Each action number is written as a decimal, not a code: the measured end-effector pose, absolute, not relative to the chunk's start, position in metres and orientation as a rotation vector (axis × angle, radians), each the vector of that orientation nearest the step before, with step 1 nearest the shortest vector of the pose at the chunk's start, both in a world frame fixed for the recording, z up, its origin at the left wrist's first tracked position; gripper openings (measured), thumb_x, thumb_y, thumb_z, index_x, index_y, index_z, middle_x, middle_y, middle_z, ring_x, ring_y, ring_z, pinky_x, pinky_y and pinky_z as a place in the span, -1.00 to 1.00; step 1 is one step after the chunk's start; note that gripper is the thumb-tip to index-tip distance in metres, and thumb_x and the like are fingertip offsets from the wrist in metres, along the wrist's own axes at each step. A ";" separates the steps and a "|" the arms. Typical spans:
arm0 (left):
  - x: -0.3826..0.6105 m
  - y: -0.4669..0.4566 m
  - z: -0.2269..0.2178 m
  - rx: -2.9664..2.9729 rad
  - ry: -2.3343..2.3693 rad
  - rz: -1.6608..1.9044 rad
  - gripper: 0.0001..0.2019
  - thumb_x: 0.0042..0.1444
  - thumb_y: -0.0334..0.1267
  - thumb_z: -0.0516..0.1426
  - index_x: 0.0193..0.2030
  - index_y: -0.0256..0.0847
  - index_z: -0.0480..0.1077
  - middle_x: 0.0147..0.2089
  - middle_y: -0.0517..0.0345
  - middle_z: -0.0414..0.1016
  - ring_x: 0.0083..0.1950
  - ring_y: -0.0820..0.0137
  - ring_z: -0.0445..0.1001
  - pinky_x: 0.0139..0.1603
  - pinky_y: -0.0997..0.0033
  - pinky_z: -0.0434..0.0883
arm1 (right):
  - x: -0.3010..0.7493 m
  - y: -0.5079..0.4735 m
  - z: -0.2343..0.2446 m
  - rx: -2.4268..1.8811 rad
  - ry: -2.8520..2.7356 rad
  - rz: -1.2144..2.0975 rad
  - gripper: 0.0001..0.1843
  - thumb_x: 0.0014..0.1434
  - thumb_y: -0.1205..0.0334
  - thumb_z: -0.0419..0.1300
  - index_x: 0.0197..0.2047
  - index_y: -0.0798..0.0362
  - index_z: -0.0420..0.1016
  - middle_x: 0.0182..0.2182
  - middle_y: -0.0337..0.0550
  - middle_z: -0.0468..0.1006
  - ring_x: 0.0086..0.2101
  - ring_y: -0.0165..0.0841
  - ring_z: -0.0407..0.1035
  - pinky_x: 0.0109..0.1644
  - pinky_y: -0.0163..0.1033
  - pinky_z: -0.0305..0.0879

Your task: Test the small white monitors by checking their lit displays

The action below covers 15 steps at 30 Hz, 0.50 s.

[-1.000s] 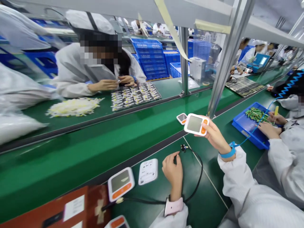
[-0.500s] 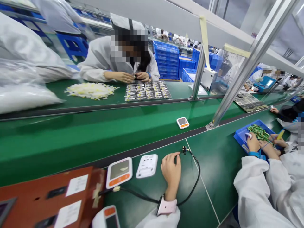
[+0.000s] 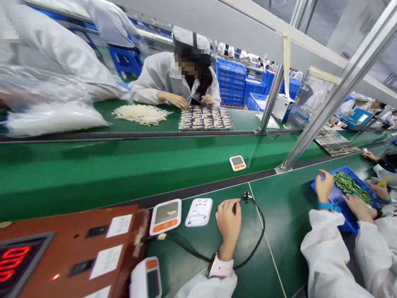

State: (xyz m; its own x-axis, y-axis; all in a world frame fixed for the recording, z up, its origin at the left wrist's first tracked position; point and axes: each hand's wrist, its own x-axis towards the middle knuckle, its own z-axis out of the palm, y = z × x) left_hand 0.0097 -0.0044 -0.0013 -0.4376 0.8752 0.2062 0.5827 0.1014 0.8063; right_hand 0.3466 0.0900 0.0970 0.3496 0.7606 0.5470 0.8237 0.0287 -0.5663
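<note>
My left hand (image 3: 228,221), with a pink-cased watch on its wrist, rests palm down on the green bench. Its fingers are loosely bent, thumb and index finger apart, and I see nothing held. Just beyond the index fingertip lies a small black connector (image 3: 246,197) on a black cable (image 3: 262,231), which passes by my wrist toward a reddish-brown box (image 3: 70,231). Left of the hand are a white back-up device (image 3: 199,212) and a white device with a grey screen and orange buttons (image 3: 165,217). Another such device (image 3: 145,277) stands nearer me, against the box. My right hand is out of view.
A small white-and-orange device (image 3: 237,163) sits on the green belt (image 3: 124,165). At right, a co-worker's hands are at a blue tray (image 3: 336,207) of green parts. Across the belt, a person handles a tray of parts (image 3: 204,118). Metal posts (image 3: 322,99) rise beyond the bench.
The view has swung left, bringing the box's red lit display into sight. My left hand keeps its place beside the connector. The co-worker's nearer hand has lifted at the blue tray.
</note>
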 end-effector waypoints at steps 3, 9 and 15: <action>0.009 -0.004 0.001 1.419 2.062 1.228 -0.80 0.17 -0.33 0.07 -0.25 -0.10 0.53 -0.15 0.11 0.57 0.04 0.19 0.38 -0.03 0.21 0.25 | 0.280 0.123 0.077 -1.554 -1.526 0.246 -0.61 0.21 0.11 0.04 -0.04 0.17 0.49 -0.11 0.12 0.53 -0.13 -0.23 0.43 0.01 -0.08 0.36; 0.005 -0.004 0.002 1.431 2.061 1.173 -0.78 0.18 -0.30 0.03 -0.24 -0.11 0.53 -0.13 0.07 0.57 0.06 0.17 0.38 -0.02 0.18 0.26 | 0.119 0.179 0.042 -1.662 -2.020 0.849 -0.54 0.16 0.06 0.22 0.01 0.24 0.47 -0.08 0.14 0.52 -0.13 -0.23 0.44 0.02 -0.17 0.31; -0.001 -0.002 -0.010 1.477 2.057 1.194 -0.76 0.18 -0.28 0.01 -0.24 -0.11 0.53 -0.13 0.05 0.58 0.05 0.13 0.39 -0.07 0.16 0.28 | 0.030 0.195 0.031 -1.647 -2.035 0.766 -0.39 -0.06 0.12 0.43 0.03 0.19 0.44 0.00 0.17 0.44 0.07 -0.04 0.26 0.14 -0.02 0.17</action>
State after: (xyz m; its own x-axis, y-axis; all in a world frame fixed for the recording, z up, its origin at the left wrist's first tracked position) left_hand -0.0007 -0.0022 -0.0097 -0.4017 0.8958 0.1902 0.6095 0.1065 0.7856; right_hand 0.0299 0.1952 0.0313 -0.2167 0.9759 -0.0246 0.7500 0.1504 -0.6441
